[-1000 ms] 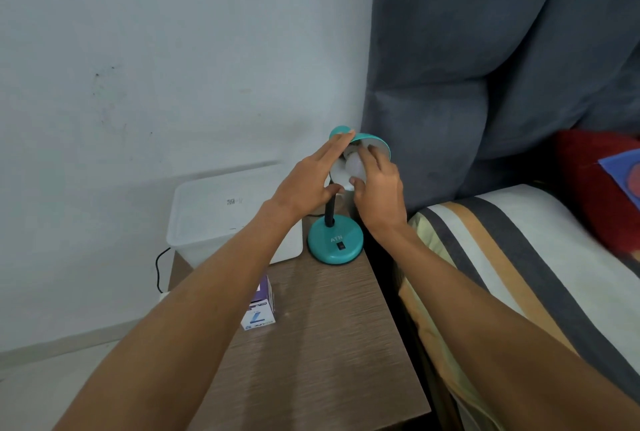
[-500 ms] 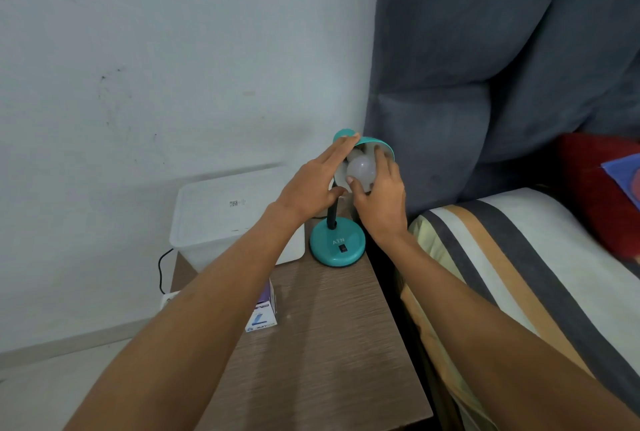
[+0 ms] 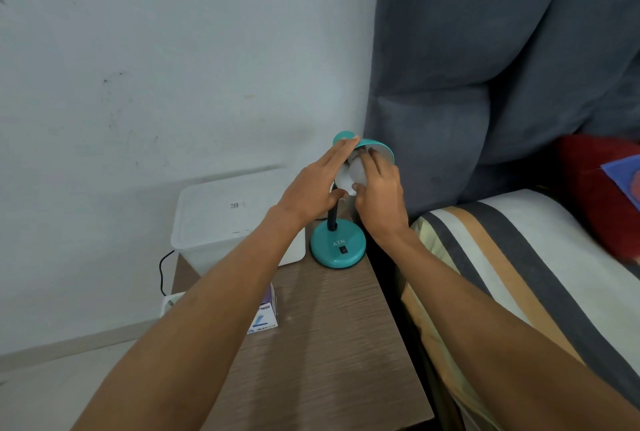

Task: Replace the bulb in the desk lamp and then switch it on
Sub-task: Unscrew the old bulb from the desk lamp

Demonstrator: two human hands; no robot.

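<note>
A teal desk lamp stands at the far end of the wooden bedside table [image 3: 329,354], its round base [image 3: 337,246] bearing a small black switch. Its teal shade [image 3: 379,148] tilts towards me. Inside the shade sits a white bulb [image 3: 356,172]. My left hand [image 3: 317,184] lies against the shade's left rim, fingers stretched over the top and thumb under the edge. My right hand [image 3: 379,193] wraps its fingers around the bulb, thumb at its lower side. A small bulb box [image 3: 265,314], purple and white, lies on the table, partly hidden by my left forearm.
A white lidded plastic box [image 3: 225,219] stands left of the lamp against the wall. A black cable [image 3: 162,271] runs down behind the table to a white plug block. On the right are a striped mattress [image 3: 519,274], a grey padded headboard [image 3: 485,84] and a red cushion [image 3: 599,195].
My right hand's fingers have shifted round the bulb inside the shade, now covering more of it. My left hand has kept its hold on the shade. The lamp base has stayed put.
</note>
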